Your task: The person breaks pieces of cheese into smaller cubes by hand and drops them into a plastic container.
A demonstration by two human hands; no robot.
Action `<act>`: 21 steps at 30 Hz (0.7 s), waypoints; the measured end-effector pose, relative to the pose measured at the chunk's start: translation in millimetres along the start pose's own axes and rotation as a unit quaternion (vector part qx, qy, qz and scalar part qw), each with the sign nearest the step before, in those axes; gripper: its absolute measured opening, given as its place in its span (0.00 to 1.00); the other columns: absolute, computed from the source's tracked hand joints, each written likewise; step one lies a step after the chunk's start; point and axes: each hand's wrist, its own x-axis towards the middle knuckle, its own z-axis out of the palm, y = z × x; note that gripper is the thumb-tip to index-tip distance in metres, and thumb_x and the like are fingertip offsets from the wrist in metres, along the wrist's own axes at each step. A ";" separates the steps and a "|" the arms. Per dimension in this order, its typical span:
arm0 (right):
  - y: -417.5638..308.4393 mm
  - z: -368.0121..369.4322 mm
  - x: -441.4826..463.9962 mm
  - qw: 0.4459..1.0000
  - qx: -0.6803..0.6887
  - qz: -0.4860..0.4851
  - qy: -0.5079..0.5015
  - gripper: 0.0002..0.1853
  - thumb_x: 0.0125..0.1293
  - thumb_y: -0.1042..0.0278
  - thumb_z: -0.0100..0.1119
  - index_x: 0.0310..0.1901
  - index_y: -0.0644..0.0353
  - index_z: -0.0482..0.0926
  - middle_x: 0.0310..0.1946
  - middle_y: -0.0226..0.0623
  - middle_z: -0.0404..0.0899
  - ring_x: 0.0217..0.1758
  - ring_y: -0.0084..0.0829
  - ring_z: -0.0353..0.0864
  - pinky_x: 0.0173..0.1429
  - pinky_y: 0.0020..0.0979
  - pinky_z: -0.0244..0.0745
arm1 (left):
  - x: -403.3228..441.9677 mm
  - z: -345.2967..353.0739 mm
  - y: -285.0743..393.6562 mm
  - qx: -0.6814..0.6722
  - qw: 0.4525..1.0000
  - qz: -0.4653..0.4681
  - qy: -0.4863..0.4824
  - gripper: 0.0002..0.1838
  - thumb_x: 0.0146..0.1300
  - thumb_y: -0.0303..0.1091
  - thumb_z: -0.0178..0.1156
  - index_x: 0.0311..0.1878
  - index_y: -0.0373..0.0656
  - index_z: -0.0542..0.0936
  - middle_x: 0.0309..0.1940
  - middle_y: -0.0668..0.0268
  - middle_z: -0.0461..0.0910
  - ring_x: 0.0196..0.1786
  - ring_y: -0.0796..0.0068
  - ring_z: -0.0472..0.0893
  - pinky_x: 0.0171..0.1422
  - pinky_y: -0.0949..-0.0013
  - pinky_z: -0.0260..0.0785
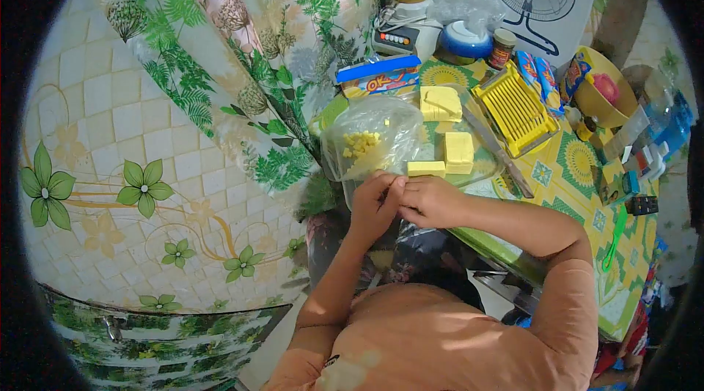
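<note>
My left hand and my right hand meet at the near edge of the table, their fingers curled in against each other. Whatever they may hold is hidden. Just beyond them is a clear plastic bag with small yellow cubes, spread over a tub. Right of the bag lie yellow blocks: a small one closest to my right hand, a taller one, and one cut into slices. A long knife lies beside them, along a clear board.
Behind stand a yellow slatted slicer, a blue-lidded box, a blender, a blue bowl and a jar. Farther right are a yellow basin and green scissors. A patterned curtain hangs at left.
</note>
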 end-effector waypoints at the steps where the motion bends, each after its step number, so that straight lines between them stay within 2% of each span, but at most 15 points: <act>1: -0.7 -0.3 -0.2 1.000 0.003 0.004 0.002 0.09 0.56 0.66 0.57 0.33 0.63 0.75 0.29 0.44 0.77 0.35 0.45 0.78 0.39 0.41 0.75 | -0.7 0.0 -2.0 -0.007 1.000 -0.014 -0.009 0.08 0.63 0.31 0.56 0.37 0.37 0.80 0.27 0.61 0.76 0.27 0.72 0.75 0.33 0.71 0.66; 3: -3.4 -2.6 1.1 1.000 0.009 0.010 0.003 0.08 0.56 0.66 0.57 0.33 0.62 0.75 0.30 0.43 0.78 0.35 0.44 0.78 0.40 0.41 0.75 | -1.8 -2.2 -6.4 -0.021 0.999 -0.043 -0.025 0.09 0.63 0.32 0.56 0.38 0.36 0.81 0.27 0.61 0.77 0.27 0.72 0.75 0.34 0.71 0.67; 6: -9.3 -14.6 3.6 0.997 0.043 0.048 -0.048 0.08 0.57 0.65 0.58 0.33 0.60 0.77 0.30 0.42 0.78 0.36 0.43 0.79 0.40 0.40 0.75 | 0.4 -2.7 0.2 -0.051 0.993 -0.101 -0.037 0.10 0.63 0.34 0.56 0.39 0.36 0.80 0.26 0.61 0.78 0.28 0.73 0.76 0.34 0.71 0.67; 9: -11.0 -36.5 9.5 0.998 0.031 0.017 -0.058 0.08 0.57 0.63 0.58 0.33 0.59 0.78 0.30 0.41 0.78 0.35 0.43 0.79 0.39 0.41 0.75 | 0.8 -7.1 -2.5 -0.015 0.987 -0.151 -0.058 0.12 0.63 0.35 0.56 0.41 0.36 0.80 0.24 0.60 0.79 0.28 0.75 0.77 0.35 0.71 0.67; 12: -13.9 -73.3 17.1 0.988 -0.040 0.106 -0.109 0.11 0.56 0.63 0.60 0.39 0.58 0.78 0.36 0.41 0.78 0.42 0.43 0.78 0.45 0.40 0.74 | 0.0 -8.6 -3.7 -0.040 0.980 -0.182 -0.065 0.13 0.62 0.36 0.57 0.42 0.36 0.81 0.23 0.60 0.79 0.26 0.75 0.76 0.34 0.71 0.68; 15: 8.2 -91.5 9.1 0.991 -0.076 0.102 -0.044 0.25 0.51 0.61 0.66 0.52 0.56 0.74 0.46 0.41 0.75 0.51 0.44 0.74 0.54 0.39 0.70 | 1.0 -9.6 4.5 0.010 0.976 -0.186 -0.111 0.13 0.65 0.35 0.55 0.45 0.35 0.80 0.29 0.70 0.79 0.31 0.86 0.74 0.37 0.78 0.68; 18: 17.6 -110.8 2.0 0.971 -0.111 0.189 -0.096 0.42 0.45 0.56 0.71 0.64 0.52 0.63 0.57 0.44 0.68 0.59 0.48 0.67 0.63 0.41 0.63 | 1.0 -6.7 1.4 0.021 0.981 -0.162 -0.105 0.13 0.65 0.36 0.56 0.46 0.35 0.79 0.29 0.71 0.79 0.30 0.85 0.74 0.36 0.77 0.68; 19: 20.5 -114.8 -0.9 0.963 -0.111 0.211 -0.130 0.51 0.41 0.54 0.73 0.67 0.53 0.57 0.60 0.48 0.65 0.61 0.51 0.66 0.65 0.42 0.62 | 2.5 -7.2 4.4 0.022 0.979 -0.168 -0.111 0.14 0.64 0.36 0.56 0.46 0.35 0.79 0.29 0.71 0.79 0.30 0.85 0.74 0.36 0.77 0.68; 21: 18.8 -121.3 1.3 0.939 -0.100 0.268 -0.193 0.51 0.41 0.55 0.74 0.68 0.54 0.56 0.60 0.50 0.65 0.62 0.51 0.65 0.65 0.42 0.62 | 6.8 -10.1 13.6 0.024 0.976 -0.180 -0.123 0.14 0.64 0.36 0.58 0.46 0.35 0.79 0.29 0.71 0.79 0.30 0.84 0.74 0.37 0.76 0.68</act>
